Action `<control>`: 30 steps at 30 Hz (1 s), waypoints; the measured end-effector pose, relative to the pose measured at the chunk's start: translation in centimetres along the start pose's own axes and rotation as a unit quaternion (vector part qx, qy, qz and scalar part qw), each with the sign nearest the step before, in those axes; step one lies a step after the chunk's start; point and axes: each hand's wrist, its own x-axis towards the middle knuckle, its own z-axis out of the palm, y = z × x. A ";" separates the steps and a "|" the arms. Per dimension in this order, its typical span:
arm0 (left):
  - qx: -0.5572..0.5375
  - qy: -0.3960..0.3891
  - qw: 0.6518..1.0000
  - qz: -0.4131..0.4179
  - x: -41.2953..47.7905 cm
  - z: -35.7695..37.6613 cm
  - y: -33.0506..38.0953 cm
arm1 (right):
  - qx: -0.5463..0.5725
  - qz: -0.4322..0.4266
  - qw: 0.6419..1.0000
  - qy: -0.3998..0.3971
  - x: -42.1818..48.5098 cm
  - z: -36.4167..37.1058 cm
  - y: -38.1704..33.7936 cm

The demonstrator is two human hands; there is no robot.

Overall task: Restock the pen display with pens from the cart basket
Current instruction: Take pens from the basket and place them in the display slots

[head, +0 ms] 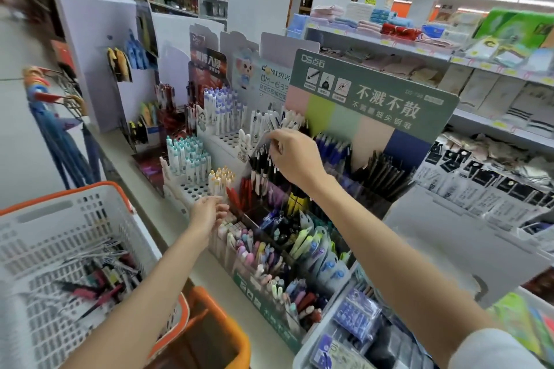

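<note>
A pen (274, 128) is pinched in the right hand's (289, 159) grip at 12 o'clock, over the pen display (263, 308). The left hand's (209, 210) grip is spread at the display's 9 o'clock. Loose pens (99, 275) are seen in the cart basket (75, 192) at 8 o'clock.

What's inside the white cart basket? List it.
Loose pens lie scattered on the floor of the cart basket, dark, pink and white ones. The left forearm covers its near right corner.

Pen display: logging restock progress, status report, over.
Left grip open by display. Right grip pinching pens over display. More in cart basket. Path clear.
</note>
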 end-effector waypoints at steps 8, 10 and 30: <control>-0.033 0.138 0.982 -0.122 2.3 -10.9 -8.8 | 0.085 0.005 0.966 -0.243 -6.5 13.7 -6.5; -0.025 0.169 0.974 -0.146 2.0 -13.9 -11.0 | 0.104 0.000 0.952 -0.287 -8.2 16.3 -8.2; 0.184 0.261 0.885 -0.340 8.5 -31.6 -22.1 | 0.138 0.153 0.899 -0.387 -15.2 30.5 -14.1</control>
